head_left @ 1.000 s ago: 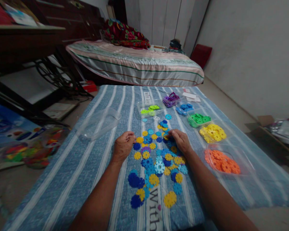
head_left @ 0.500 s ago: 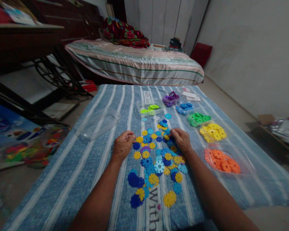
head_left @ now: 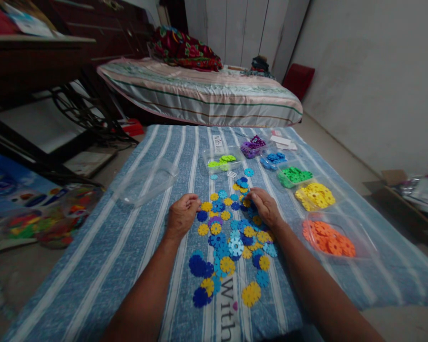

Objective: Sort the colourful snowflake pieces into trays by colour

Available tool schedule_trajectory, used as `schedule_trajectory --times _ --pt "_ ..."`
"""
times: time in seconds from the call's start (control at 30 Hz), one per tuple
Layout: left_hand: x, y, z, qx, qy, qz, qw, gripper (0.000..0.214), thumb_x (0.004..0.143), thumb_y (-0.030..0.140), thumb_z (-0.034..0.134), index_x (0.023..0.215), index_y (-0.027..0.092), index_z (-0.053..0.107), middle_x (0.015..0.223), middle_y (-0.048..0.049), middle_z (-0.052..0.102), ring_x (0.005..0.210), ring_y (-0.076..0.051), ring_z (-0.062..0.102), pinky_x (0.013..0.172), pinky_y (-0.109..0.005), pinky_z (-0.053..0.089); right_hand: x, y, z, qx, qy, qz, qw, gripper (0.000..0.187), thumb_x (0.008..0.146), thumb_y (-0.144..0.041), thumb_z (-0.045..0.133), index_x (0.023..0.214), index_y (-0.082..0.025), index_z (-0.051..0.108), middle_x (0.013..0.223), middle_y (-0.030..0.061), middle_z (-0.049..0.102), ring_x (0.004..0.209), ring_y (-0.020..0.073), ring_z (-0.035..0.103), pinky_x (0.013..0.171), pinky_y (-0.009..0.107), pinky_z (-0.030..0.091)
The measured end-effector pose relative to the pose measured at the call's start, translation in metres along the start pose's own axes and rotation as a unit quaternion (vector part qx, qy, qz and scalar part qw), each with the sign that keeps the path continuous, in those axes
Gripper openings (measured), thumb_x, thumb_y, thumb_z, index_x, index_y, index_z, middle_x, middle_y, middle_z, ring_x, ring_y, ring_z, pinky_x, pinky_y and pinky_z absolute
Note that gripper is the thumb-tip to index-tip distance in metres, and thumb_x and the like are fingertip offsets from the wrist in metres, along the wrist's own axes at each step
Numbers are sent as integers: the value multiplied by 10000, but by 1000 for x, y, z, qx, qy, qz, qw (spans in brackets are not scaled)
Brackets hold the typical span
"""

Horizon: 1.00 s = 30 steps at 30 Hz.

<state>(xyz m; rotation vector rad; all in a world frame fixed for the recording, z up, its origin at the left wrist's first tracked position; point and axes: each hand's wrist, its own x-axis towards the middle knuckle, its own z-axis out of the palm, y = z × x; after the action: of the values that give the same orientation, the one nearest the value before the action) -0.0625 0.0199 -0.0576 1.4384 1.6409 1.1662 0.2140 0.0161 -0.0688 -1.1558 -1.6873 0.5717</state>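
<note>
A loose spread of yellow, light blue and dark blue snowflake discs (head_left: 216, 240) lies on the striped cloth between my hands. At the left edge of the spread is my left hand (head_left: 182, 214), its fingers curled together beside a yellow disc (head_left: 206, 206); what they hold, if anything, is hidden. My right hand (head_left: 266, 208) reaches down over the upper right of the discs, fingertips pressed close together among blue and yellow ones. Whether a disc is between those fingertips I cannot make out. One purple disc (head_left: 215, 221) sits among the others.
Clear tubs on the right hold orange discs (head_left: 330, 240), yellow discs (head_left: 316, 196), green discs (head_left: 295, 175), blue discs (head_left: 273, 160) and purple discs (head_left: 253, 146). Lime discs (head_left: 223, 162) lie in another tub. A clear tub (head_left: 146, 183) stands left. Behind is a bed (head_left: 207, 95).
My right hand has shifted slightly left over the discs, its fingertips drawing nearer the middle of the spread. My left hand has stayed in place.
</note>
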Motion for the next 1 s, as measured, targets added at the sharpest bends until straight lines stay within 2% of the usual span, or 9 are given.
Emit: schedule_trajectory --times 0.33,0.7,1.0 --pt "1 -2 1 -1 1 3 1000 287 678 408 582 878 210 637 709 -3 701 629 -179 684 575 -251 538 0 0 1 -33 24 -11 999 397 955 -475 413 809 -225 685 936 76 684 972 235 619 901 367 471" --pt "0 -2 1 -5 5 0 1000 292 676 395 588 889 202 640 720 -4 708 619 -174 684 585 -253 545 -1 3 -1 -7 -44 -6 999 475 989 -492 328 831 -235 696 877 57 713 1007 240 628 919 377 467" --pt "0 0 0 -3 4 0 1000 302 677 421 586 881 205 642 715 -10 711 629 -183 690 577 -258 548 0 -1 1 -31 1 20 999 401 964 -448 399 787 -219 677 862 60 697 866 215 632 841 354 473"
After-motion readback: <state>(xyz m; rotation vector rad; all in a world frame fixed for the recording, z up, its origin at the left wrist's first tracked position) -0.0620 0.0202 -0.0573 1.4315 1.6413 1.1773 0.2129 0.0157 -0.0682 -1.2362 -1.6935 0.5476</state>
